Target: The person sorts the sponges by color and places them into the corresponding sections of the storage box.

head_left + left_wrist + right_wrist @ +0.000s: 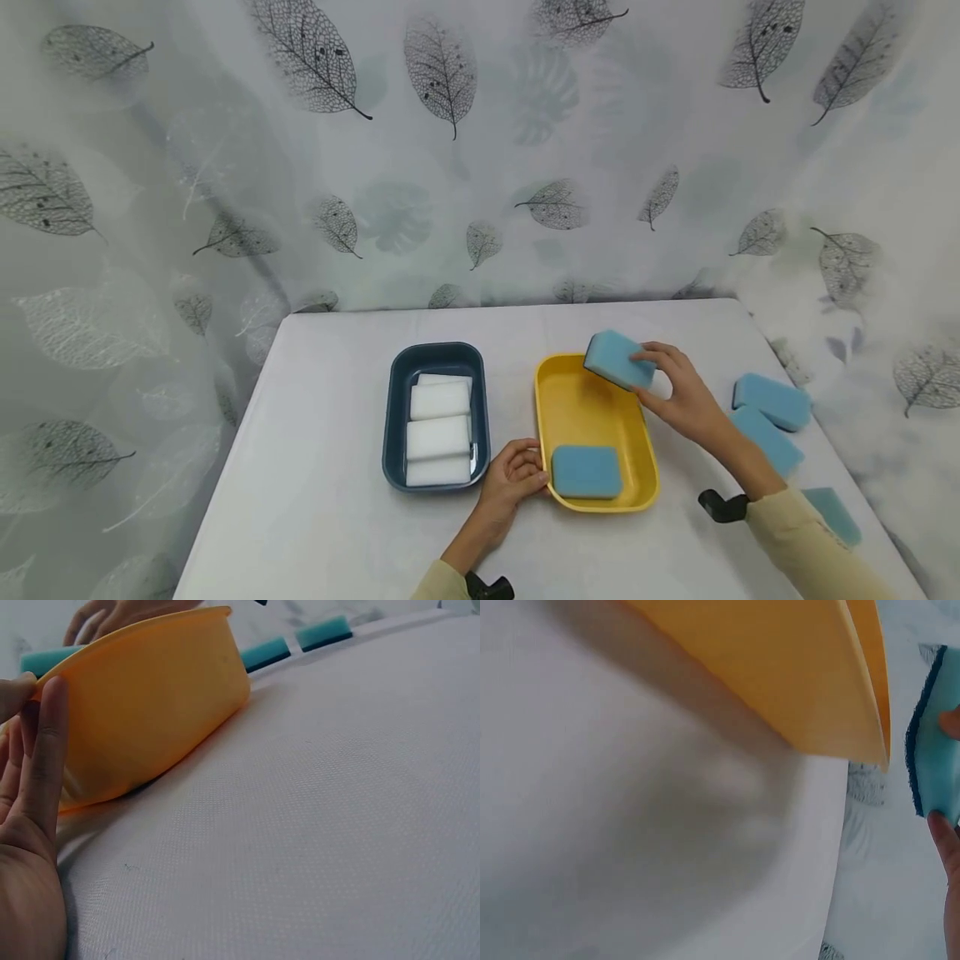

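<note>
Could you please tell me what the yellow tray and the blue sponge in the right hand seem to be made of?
The yellow tray: probably smooth moulded plastic, judging by its even colour and thin rim.
The held blue sponge: likely matte foam with a rough-edged darker layer, perhaps scouring fibre, along one face.

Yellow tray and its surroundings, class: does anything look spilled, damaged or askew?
Nothing looks spilled or damaged. Only the three blue sponges lying right of the yellow tray look askew, set at differing angles.
</note>
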A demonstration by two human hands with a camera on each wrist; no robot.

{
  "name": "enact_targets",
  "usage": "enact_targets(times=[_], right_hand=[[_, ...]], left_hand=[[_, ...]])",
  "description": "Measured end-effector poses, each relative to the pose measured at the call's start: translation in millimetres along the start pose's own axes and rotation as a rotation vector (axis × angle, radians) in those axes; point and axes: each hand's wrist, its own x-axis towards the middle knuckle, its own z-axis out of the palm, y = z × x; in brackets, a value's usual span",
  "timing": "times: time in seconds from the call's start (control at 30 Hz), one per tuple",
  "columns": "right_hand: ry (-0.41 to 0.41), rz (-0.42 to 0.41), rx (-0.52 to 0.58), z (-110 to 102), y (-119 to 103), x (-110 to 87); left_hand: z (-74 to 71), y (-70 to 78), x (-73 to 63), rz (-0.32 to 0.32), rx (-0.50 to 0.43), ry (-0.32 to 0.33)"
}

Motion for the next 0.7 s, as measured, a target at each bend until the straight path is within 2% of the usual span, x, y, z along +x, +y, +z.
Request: enact_targets(times=[0.2, 0.4, 0.7], right_hand=[[-0.049, -0.056, 0.002, 10, -10, -4.6], [-0.087, -0.130, -0.029, 21, -12, -7.8], [-0.200, -0.154, -0.021, 34, -10, -9.3]], left_hand=[[1.5, 1.1, 0.7, 0.003, 0.010, -0.007], [1.5, 1.2, 0.2, -0.008, 0.003, 0.004], [1.1, 0.5, -0.8, 0.002, 0.000, -0.006]])
